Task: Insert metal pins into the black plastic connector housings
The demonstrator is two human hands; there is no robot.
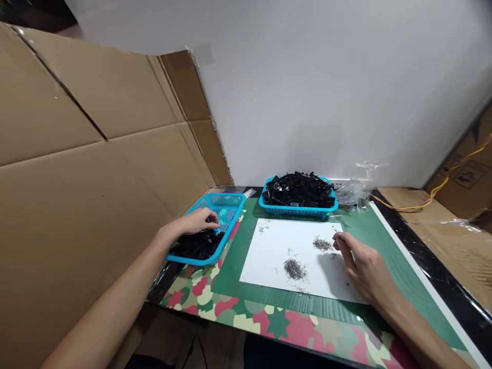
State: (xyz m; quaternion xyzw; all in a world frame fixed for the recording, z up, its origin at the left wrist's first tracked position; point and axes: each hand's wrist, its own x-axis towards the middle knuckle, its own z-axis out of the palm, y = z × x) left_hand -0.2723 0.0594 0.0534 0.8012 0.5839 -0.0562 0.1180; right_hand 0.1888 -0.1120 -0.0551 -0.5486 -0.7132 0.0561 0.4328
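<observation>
My left hand [198,221] hangs over the left blue basket [215,260], its fingers loosely bent and apart, with nothing visible between them. Black plastic parts [198,247] fill the near half of that basket, just below the hand. My right hand [359,259] is above the right side of a white sheet [269,256], thumb and fingertips pinched together. Whatever is in the pinch is too small to name. Next to those fingertips lies a small pile of tiny metal pieces [322,243]. A bigger pile of similar pieces [295,269] sits nearer the front of the sheet.
At the back, another blue basket [298,210] is heaped with black parts. Clear plastic bags [351,193] lie to its right. A green mat [230,271] underlies the sheet. Cardboard [96,205] walls the left side; a yellow cable [432,195] runs at right.
</observation>
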